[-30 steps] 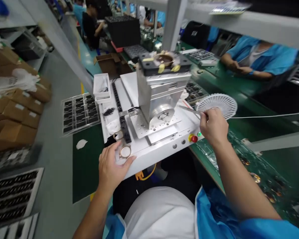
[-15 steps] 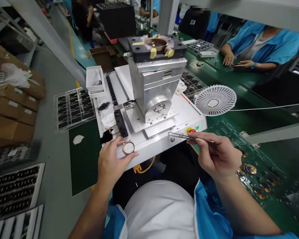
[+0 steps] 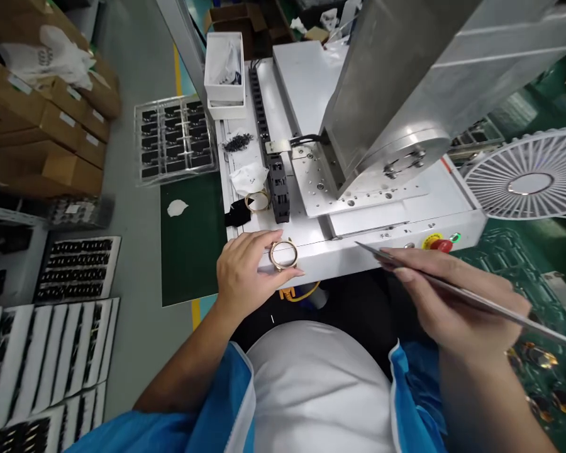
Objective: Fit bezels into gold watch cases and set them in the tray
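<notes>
Between the thumb and fingers of my left hand (image 3: 245, 270) is a gold-rimmed watch case (image 3: 272, 257), an open ring held at the front edge of the white machine base (image 3: 330, 267). My right hand (image 3: 457, 299) is closed round metal tweezers (image 3: 434, 277), their tips pointing left, apart from the watch case. Beyond my left hand, a second gold ring (image 3: 257, 209) lies on the base beside a black cloth (image 3: 238, 214) and a crumpled white wipe (image 3: 249, 178). A small pile of black parts (image 3: 237, 142) sits farther back.
A tall metal block (image 3: 387, 94) rises from the base. At right are a red button (image 3: 442, 245), a white fan (image 3: 531, 182) and a clear tray (image 3: 504, 251). A white box (image 3: 224, 94) and a tray of black parts (image 3: 175, 135) stand at left. Cartons (image 3: 61, 119) are stacked farther left.
The view has tilted down and swung left, so the machine's top and most co-workers are out of sight. My left hand keeps the watch case; the tweezers lie differently in my right hand.
</notes>
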Demonstrator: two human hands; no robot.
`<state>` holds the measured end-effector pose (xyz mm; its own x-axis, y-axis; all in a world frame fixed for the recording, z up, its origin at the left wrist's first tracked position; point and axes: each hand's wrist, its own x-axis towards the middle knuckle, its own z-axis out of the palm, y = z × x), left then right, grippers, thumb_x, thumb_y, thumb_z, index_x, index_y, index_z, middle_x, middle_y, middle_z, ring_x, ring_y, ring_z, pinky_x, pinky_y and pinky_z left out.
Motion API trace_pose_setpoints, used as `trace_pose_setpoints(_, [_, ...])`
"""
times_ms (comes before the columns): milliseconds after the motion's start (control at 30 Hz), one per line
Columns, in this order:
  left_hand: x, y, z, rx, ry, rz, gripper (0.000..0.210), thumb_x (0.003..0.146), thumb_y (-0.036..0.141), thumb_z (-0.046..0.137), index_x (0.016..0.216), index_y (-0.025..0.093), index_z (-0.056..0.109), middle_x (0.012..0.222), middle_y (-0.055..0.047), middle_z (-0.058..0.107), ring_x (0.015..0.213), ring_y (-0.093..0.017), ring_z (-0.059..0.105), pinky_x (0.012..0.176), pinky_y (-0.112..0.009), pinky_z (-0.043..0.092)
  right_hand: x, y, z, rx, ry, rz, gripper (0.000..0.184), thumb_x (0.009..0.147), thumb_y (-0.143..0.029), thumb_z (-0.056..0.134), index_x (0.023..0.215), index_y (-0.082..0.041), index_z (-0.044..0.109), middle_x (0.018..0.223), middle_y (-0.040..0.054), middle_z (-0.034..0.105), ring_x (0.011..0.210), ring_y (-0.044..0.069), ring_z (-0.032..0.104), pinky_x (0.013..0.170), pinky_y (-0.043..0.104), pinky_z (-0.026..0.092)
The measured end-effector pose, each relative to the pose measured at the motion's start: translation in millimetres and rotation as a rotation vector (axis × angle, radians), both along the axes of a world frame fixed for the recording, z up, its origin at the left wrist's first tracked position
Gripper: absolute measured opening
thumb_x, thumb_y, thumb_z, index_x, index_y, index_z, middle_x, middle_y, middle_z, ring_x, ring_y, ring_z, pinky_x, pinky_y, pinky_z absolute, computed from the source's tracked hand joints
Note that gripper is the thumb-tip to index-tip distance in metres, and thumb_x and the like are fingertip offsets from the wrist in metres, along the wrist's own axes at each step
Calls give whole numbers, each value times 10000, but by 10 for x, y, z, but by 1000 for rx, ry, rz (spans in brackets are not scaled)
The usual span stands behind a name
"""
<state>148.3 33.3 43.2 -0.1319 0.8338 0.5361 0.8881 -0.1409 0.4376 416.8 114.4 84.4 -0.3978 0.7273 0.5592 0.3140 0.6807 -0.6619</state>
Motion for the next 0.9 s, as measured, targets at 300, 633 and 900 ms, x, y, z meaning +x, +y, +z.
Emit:
trace_pose_setpoints(300, [0,3,13,-28,-40,5,464,787,421,866,1170,236,681,1050,-65,805,921,-243,760,846,-354,551,-817,19,-434,-9,249,478,343,879,-19,709,1196,-143,749,1097,142,797,1035,284,762,891,466,660])
trace_pose_setpoints(633, [12,30,74,-66,-69,7,369,806,380,834,1116,228,704,1014,-54,802,880,-228,742,811,-350,558,-855,31,-397,-23,203,517,210,930,-51,656,1105,-135,735,1032,137,800,1030,262,770,904,441,665])
trace_pose_setpoints(900, [2,55,136,-177,-78,8,385,810,437,820,1125,244,713,1059,-49,798,909,-240,740,843,-371,559,-885,-18,-443,14,198,417,248,915,-28,645,1104,-164,730,1054,125,796,1062,272,766,905,441,672])
